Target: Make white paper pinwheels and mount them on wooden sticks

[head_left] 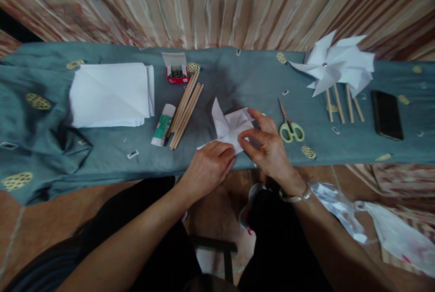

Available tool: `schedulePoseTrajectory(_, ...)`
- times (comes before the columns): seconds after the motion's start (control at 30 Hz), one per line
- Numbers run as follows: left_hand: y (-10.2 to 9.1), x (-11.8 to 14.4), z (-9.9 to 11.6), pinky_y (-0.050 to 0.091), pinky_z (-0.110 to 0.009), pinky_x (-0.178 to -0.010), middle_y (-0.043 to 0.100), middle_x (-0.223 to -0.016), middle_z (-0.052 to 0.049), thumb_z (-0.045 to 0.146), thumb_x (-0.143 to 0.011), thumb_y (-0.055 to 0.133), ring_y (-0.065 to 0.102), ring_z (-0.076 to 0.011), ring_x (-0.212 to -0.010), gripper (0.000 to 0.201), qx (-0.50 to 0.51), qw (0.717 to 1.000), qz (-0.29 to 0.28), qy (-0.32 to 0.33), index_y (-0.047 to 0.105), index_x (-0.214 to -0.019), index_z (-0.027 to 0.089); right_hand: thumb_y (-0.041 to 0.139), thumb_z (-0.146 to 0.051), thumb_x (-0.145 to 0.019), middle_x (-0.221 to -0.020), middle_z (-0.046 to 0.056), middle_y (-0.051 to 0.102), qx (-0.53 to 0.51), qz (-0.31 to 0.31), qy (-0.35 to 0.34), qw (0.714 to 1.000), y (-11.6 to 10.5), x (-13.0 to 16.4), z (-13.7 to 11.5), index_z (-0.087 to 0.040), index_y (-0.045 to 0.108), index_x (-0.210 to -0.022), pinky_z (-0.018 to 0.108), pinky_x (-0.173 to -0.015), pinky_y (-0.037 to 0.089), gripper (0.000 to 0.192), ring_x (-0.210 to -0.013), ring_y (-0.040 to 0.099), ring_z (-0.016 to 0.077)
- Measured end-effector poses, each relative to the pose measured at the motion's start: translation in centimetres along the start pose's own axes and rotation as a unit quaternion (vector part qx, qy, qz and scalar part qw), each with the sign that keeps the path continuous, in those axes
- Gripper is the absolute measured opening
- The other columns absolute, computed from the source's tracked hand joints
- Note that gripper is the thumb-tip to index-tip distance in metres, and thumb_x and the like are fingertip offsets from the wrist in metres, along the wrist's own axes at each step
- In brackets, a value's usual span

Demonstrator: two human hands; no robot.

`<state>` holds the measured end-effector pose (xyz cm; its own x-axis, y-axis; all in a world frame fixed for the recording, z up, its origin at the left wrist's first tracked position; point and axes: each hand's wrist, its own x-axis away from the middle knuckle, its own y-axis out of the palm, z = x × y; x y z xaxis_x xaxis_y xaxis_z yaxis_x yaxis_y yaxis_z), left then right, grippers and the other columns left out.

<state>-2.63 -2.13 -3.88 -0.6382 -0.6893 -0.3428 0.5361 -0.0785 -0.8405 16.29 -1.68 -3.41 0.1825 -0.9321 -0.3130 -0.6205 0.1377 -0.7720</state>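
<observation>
A white paper pinwheel [231,125], its blades folded toward the middle, lies near the front edge of the cloth-covered table. My left hand [210,165] presses on its lower left part with the fingers together. Coming in from the right, my right hand [267,145] grips a folded paper blade between thumb and fingers. Green-handled scissors [288,124] rest just right of that hand. Left of the paper lie several thin wooden sticks [186,111], and beside them a green and white glue stick [163,125].
A red box of small metal pins [177,74] stands open at the back. White paper sheets [110,95] are stacked on the left. Finished pinwheels on sticks [335,68] lie at the right, near a black phone [388,115]. Plastic bags [401,233] are on the floor.
</observation>
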Motion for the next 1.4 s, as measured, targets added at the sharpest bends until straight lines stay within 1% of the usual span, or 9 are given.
schedulePoseTrajectory(0.1,0.2,0.1,-0.1,0.056,-0.033,-0.084,0.068,-0.099,-0.008,0.018,-0.093,0.048,0.066,-0.019,-0.092,0.014,0.02,1.0,0.019,-0.012,0.061,-0.096,0.013,0.058,-0.028,-0.088,-0.145,0.004,0.047,0.004,0.003,0.001,1.0,0.4,-0.2,0.1,-0.022,0.07,-0.084,0.051,-0.109,0.038,0.014,-0.13,0.045,0.0292)
schedulePoseTrajectory(0.2,0.3,0.1,-0.2,0.057,-0.034,-0.087,0.067,-0.105,-0.009,0.018,-0.092,0.049,0.066,-0.0198,-0.097,0.016,0.028,0.999,0.027,-0.017,0.059,-0.104,0.013,0.059,-0.026,-0.087,-0.143,0.0,0.048,0.004,0.014,-0.001,1.0,0.6,-0.4,0.2,-0.026,0.069,-0.085,0.051,-0.11,0.037,0.011,-0.131,0.044,0.0273)
schedulePoseTrajectory(0.27,0.3,0.1,-0.2,0.057,-0.035,-0.088,0.067,-0.108,-0.01,0.017,-0.092,0.049,0.066,-0.0205,-0.1,0.017,0.029,0.999,0.033,-0.01,0.059,-0.106,0.013,0.059,-0.024,-0.087,-0.142,-0.002,0.048,0.002,0.019,-0.003,1.0,0.7,-0.5,0.2,-0.028,0.069,-0.086,0.049,-0.11,0.037,0.011,-0.132,0.043,0.0261)
schedulePoseTrajectory(0.37,0.3,0.0,-0.2,0.057,-0.035,-0.088,0.067,-0.111,-0.01,0.016,-0.093,0.048,0.066,-0.0204,-0.101,0.017,0.031,0.999,0.039,0.0,0.06,-0.105,0.013,0.06,-0.023,-0.086,-0.142,-0.001,0.048,0.006,0.019,-0.007,1.0,0.8,-0.6,0.1,-0.027,0.068,-0.086,0.048,-0.109,0.039,0.01,-0.131,0.044,0.0263)
schedulePoseTrajectory(0.53,0.3,0.0,-0.3,0.058,-0.036,-0.086,0.068,-0.106,-0.01,0.015,-0.093,0.048,0.066,-0.0204,-0.097,0.017,0.027,0.999,0.035,0.004,0.061,-0.103,0.011,0.058,-0.023,-0.088,-0.143,-0.002,0.047,0.011,0.013,-0.009,1.0,1.1,-0.7,0.1,-0.027,0.068,-0.088,0.049,-0.109,0.038,0.011,-0.132,0.043,0.0265)
schedulePoseTrajectory(0.77,0.2,-0.2,-0.3,0.057,-0.036,-0.083,0.068,-0.102,-0.009,0.014,-0.093,0.048,0.064,-0.0191,-0.091,0.016,0.021,1.0,0.007,-0.001,0.061,-0.102,0.012,0.056,-0.025,-0.089,-0.144,-0.001,0.046,0.027,0.016,-0.02,0.999,1.5,-0.8,0.3,-0.028,0.069,-0.091,0.047,-0.109,0.038,0.014,-0.131,0.044,0.0266)
schedulePoseTrajectory(1.0,0.3,-0.2,-0.3,0.057,-0.035,-0.083,0.068,-0.102,-0.009,0.014,-0.093,0.047,0.063,-0.0192,-0.089,0.018,0.019,1.0,0.005,-0.002,0.062,-0.102,0.011,0.055,-0.026,-0.09,-0.146,0.0,0.044,0.034,0.017,-0.025,0.999,1.6,-0.9,0.3,-0.027,0.069,-0.091,0.049,-0.108,0.038,0.014,-0.131,0.045,0.0269)
schedulePoseTrajectory(1.23,0.3,-0.3,-0.4,0.056,-0.035,-0.082,0.068,-0.101,-0.009,0.013,-0.092,0.05,0.063,-0.0195,-0.088,0.017,0.013,1.0,-0.003,-0.003,0.063,-0.103,0.011,0.057,-0.026,-0.088,-0.147,0.001,0.045,0.024,0.027,-0.01,0.999,1.9,-0.9,0.1,-0.026,0.067,-0.087,0.049,-0.108,0.037,0.01,-0.132,0.044,0.0278)
schedulePoseTrajectory(1.4,0.3,-0.2,-0.3,0.056,-0.035,-0.084,0.068,-0.102,-0.009,0.013,-0.092,0.05,0.063,-0.0195,-0.09,0.017,0.014,1.0,-0.006,-0.006,0.063,-0.104,0.011,0.058,-0.03,-0.087,-0.146,0.002,0.045,0.004,0.036,0.016,0.999,2.0,-0.8,0.0,-0.026,0.066,-0.095,0.051,-0.109,0.035,0.012,-0.133,0.043,0.0292)
